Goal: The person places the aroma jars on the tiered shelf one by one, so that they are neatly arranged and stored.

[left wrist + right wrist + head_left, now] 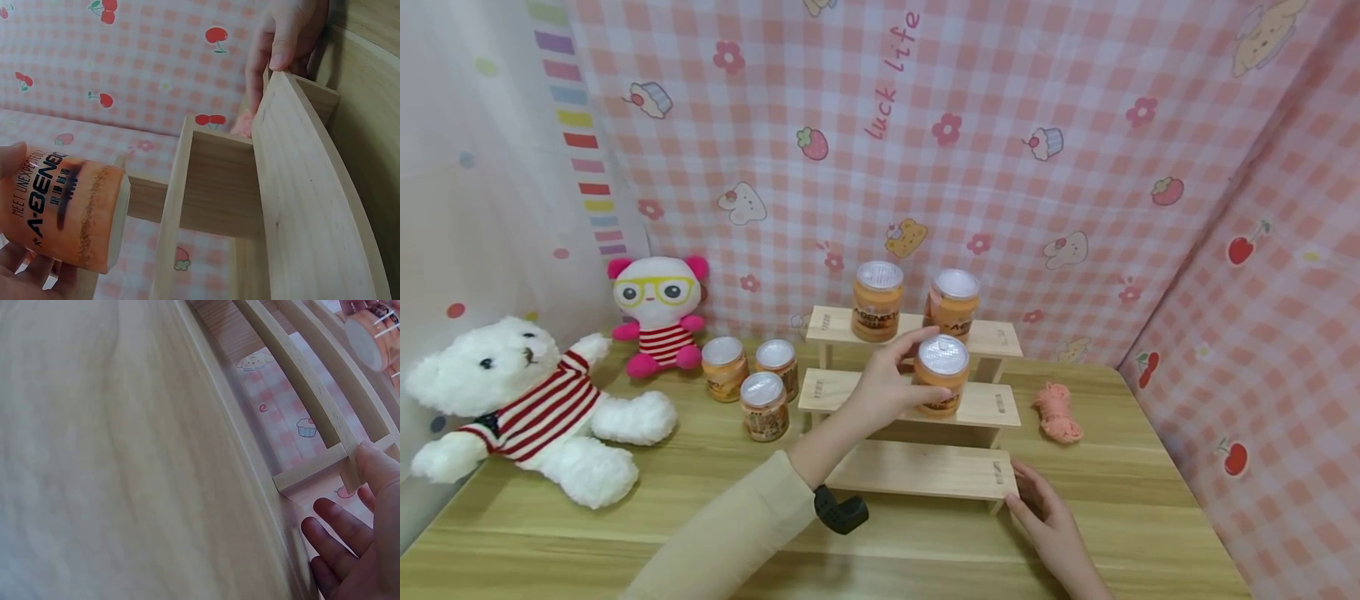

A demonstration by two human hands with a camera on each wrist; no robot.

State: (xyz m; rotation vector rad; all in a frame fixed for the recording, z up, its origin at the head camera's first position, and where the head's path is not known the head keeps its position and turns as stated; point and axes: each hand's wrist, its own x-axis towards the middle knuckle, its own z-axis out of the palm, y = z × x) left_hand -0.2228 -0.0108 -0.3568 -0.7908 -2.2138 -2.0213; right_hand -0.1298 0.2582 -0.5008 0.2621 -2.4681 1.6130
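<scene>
My left hand (pixel 895 387) grips an orange can (pixel 942 379) with a clear-looking lid, thumb and fingers round its sides. In the head view it is in front of the middle tier of a three-tier wooden shelf (pixel 917 467). The left wrist view shows a gap between the can's base and the board edge. At the lowest tier's right end, my right hand (pixel 1048 521) holds the corner, its thumb (pixel 375 465) against the board and its other fingers loosely bent. Two similar cans, a left one (pixel 877 304) and a right one (pixel 955 300), stand on the top tier.
Several things sit on the wood-grain table (pixel 1150 533). Three more orange cans (pixel 765 408) stand left of the shelf, near a pink plush toy (pixel 662 312) and a white teddy bear (pixel 550 408). A pink yarn bundle (pixel 1058 412) lies to the right. Checked cloth (pixel 1000 192) hangs behind.
</scene>
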